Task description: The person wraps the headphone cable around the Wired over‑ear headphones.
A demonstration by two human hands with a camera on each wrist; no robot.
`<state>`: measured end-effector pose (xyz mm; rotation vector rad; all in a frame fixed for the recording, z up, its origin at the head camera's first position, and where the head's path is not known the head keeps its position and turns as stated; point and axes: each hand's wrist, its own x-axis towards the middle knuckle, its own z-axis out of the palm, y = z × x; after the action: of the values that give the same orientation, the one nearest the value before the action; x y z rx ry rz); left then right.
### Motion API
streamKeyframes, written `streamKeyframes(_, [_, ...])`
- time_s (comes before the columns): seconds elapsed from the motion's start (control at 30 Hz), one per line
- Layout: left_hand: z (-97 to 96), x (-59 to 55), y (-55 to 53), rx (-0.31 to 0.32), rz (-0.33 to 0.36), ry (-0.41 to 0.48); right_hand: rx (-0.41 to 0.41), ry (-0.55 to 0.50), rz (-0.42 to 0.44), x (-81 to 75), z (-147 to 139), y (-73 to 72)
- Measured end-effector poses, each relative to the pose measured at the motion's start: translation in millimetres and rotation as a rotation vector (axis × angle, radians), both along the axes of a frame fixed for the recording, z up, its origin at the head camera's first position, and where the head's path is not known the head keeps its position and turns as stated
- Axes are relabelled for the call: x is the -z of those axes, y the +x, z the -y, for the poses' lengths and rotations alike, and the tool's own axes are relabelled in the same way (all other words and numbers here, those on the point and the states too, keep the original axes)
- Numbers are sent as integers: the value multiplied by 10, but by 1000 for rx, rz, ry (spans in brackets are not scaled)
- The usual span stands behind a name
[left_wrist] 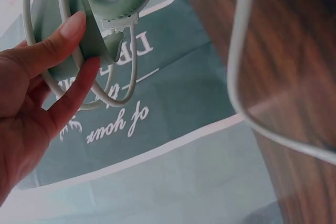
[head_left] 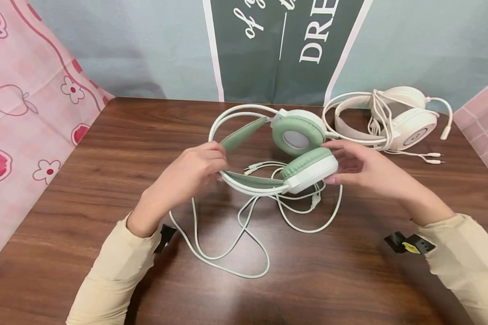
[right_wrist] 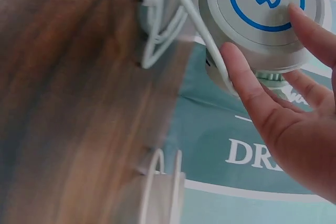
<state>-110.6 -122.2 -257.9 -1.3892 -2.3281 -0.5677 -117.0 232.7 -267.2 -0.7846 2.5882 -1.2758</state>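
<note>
White-and-green headphones [head_left: 313, 174] are held up over the wooden table, lying sideways with both ear cups to the right. My left hand [head_left: 197, 167] grips the headband at its top; in the left wrist view, the thumb and fingers of that hand [left_wrist: 31, 82] pinch the band and its white hoops. At the nearer ear cup [right_wrist: 236, 19], which bears a blue ring and logo, my right hand [right_wrist: 294, 119] holds the shell with curled fingers. In the head view, the right hand [head_left: 362, 167] partly hides behind the cup. The pale cable [head_left: 309, 231] trails in loops on the table.
A cream headset [head_left: 415, 131] with a boom microphone and bundled cable lies at the back right of the table [head_left: 329, 280]. Behind stands a grey-green cloth backdrop [head_left: 171, 58] with lettering. Pink patterned cloth [head_left: 36, 122] borders the left, pink tiles the right.
</note>
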Motion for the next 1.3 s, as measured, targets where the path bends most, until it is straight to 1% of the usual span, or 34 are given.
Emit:
streamKeyframes(0.2, [74, -85, -19, -30, -39, 26, 106, 12, -5, -174, -99, 26])
streamKeyframes(0.3, [111, -112, -26, -43, -59, 55, 122, -12, 11, -233, -160, 30])
streamKeyframes(0.37, [128, -119, -30, -49, -65, 68, 131, -29, 24, -245, -189, 21])
streamKeyframes(0.4, [135, -121, -31, -51, -70, 70, 129, -43, 35, -239, -203, 10])
streamKeyframes(0.47, [145, -123, -29, -54, -74, 73, 136, -39, 52, -212, -210, -5])
streamKeyframes(0.6, [158, -126, -15, -59, -84, 80, 118, 17, 51, -98, -177, -26])
streamKeyframes(0.73, [169, -139, -8, -57, -88, 89, 115, 128, -4, 21, -113, -13])
streamKeyframes(0.83, [188, -150, -2, -62, -85, 94, 101, 187, -48, 80, -86, -1])
streamKeyframes(0.9, [206, -156, 4, -69, -79, 95, 76, 183, -65, 104, -88, 1])
streamKeyframes(1.0, [235, -162, 12, -74, -75, 97, 60, 141, -47, 118, -118, 0])
streamKeyframes(1.1, [259, -165, 12, -76, -79, 96, 85, 117, 0, 117, -163, -4])
streamKeyframes(1.23, [282, -165, 13, -81, -81, 95, 125, 151, 25, 123, -246, -16])
streamKeyframes(1.3, [291, -164, 16, -83, -79, 93, 132, 169, 23, 126, -291, -20])
